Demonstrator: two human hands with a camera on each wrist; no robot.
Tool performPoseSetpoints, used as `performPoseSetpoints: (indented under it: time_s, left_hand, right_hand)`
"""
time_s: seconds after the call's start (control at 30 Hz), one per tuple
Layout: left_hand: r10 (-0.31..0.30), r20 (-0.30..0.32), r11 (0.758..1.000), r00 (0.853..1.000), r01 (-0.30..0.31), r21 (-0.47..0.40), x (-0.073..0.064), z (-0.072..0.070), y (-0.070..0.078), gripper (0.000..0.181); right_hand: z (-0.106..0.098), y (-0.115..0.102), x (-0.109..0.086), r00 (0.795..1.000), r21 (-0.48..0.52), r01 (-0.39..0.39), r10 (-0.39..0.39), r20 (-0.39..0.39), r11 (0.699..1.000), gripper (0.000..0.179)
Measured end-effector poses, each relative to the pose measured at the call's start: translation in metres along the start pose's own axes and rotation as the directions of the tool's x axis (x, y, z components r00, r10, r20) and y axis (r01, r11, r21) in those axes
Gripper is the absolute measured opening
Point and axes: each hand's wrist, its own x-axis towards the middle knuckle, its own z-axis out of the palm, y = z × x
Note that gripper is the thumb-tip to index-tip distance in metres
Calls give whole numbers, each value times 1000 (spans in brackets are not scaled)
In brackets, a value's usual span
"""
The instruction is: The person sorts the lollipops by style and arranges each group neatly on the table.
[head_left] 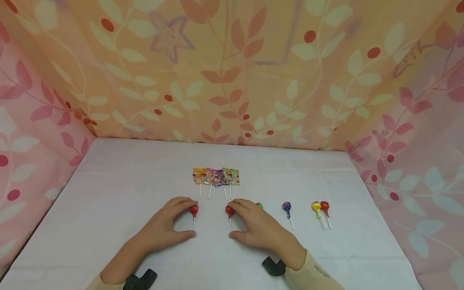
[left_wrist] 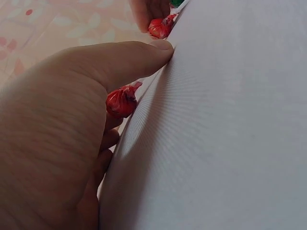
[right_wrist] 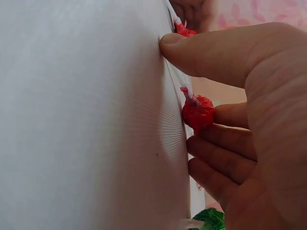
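Note:
Two red-wrapped lollipops with white sticks lie on the white tabletop, one at each hand. My left hand (head_left: 163, 223) holds the left red lollipop (head_left: 194, 210) lengthwise, fingers at the candy end and thumb at the foot of the stick. In the same way my right hand (head_left: 261, 227) spans the right red lollipop (head_left: 229, 210); in the right wrist view a finger touches its candy (right_wrist: 198, 112). Both thumbs rest on the cloth. Above them lies an overlapping row of flat lollipops (head_left: 216, 177) in orange, pink, purple and green wrappers, sticks pointing toward me.
A green lollipop (head_left: 259, 205) lies partly hidden behind my right hand. Farther right are a purple lollipop (head_left: 286, 206), then a yellow lollipop (head_left: 316, 206) beside another red lollipop (head_left: 324, 206). Leaf-patterned curtains (head_left: 224, 80) stand along the table's back and sides.

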Motion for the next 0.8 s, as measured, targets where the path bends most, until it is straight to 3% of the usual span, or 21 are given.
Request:
performPoseSetpoints:
  time_s: [0.8]
  left_hand:
    - [32,3,999,999,-32,-12,3,1,-3,82]
  right_hand:
    - [2,3,1,995,-68,88,-91,-45,994,78]
